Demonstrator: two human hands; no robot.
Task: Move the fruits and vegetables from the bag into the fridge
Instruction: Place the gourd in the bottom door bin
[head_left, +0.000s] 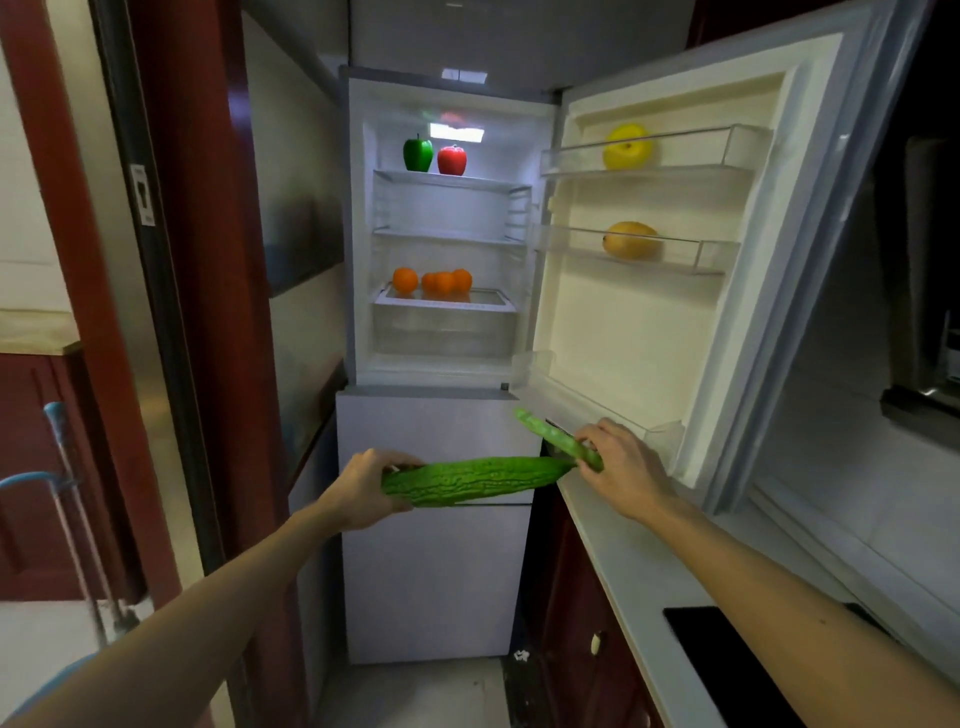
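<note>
One fridge (436, 571) fills 12 o'clock, its upper part open and lit and its lower doors closed. Its one open door (623, 322) swings out toward 2 o'clock. A white tabletop (613, 561) runs from under that door down to 5 o'clock, with one black panel (727, 670) set in it. Two long green vegetables are held in front of the closed lower doors, below the open shelves. One bumpy gourd (483, 480) lies level at centre, and the left hand (358, 491) curls round its 9 o'clock end. One slimmer pod (550, 434) slants up toward 11 o'clock, pinched at its lower end by the right hand (623, 470), just before the door's bottom rack. The gourd's tip meets the pod there. On the door's racks sit one yellow fruit (627, 147) above and one mango (630, 240) below. The top shelf holds one green pepper (417, 154) beside one red pepper (451, 160). On the lowest shelf are what look like four oranges (405, 280), one apart, three bunched.
</note>
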